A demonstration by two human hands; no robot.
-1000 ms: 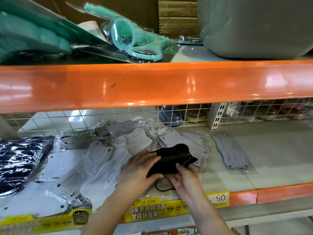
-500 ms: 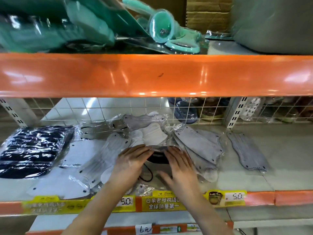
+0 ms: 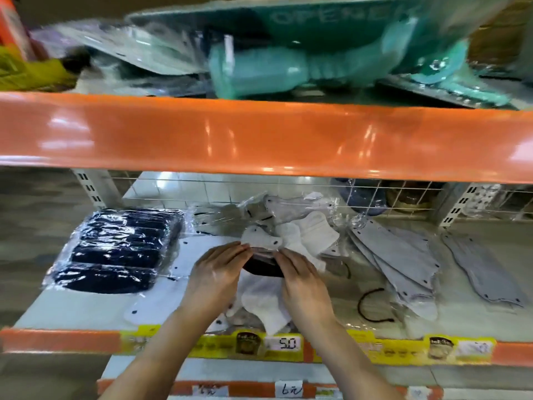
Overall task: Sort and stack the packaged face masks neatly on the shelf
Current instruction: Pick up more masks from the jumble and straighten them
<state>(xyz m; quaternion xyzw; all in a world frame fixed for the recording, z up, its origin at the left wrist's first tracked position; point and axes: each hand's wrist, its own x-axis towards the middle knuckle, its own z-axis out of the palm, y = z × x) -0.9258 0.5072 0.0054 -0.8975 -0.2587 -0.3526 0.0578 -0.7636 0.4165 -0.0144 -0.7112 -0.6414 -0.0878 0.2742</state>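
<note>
1. Both hands are now lower and deeper in the pile than a second ago. The left hand and right hand lie palm-down with fingers nearly straight, their tips meeting over the black mask.
2. A second ago the black mask was lifted clear between the two hands. Now it sits low among the white masks, mostly hidden under the fingertips, so it appears to be set down or pressed flat.
3. Whether either hand pinches the wrapper edge, I cannot tell; the fingers look extended rather than curled round anything.
4. For the task, this suggests the black mask is being squared up where it lies, not yet moved. The stack of dark packaged masks is well to the left of the left hand, and that looks like its likely home.
5. To the right of the right hand, the grey masks fan loosely, with a single grey one farther right.
6. A loose black ear loop lies near the right wrist.
7. The view has also swung left compared with before, bringing the dark stack fully into sight.
</note>
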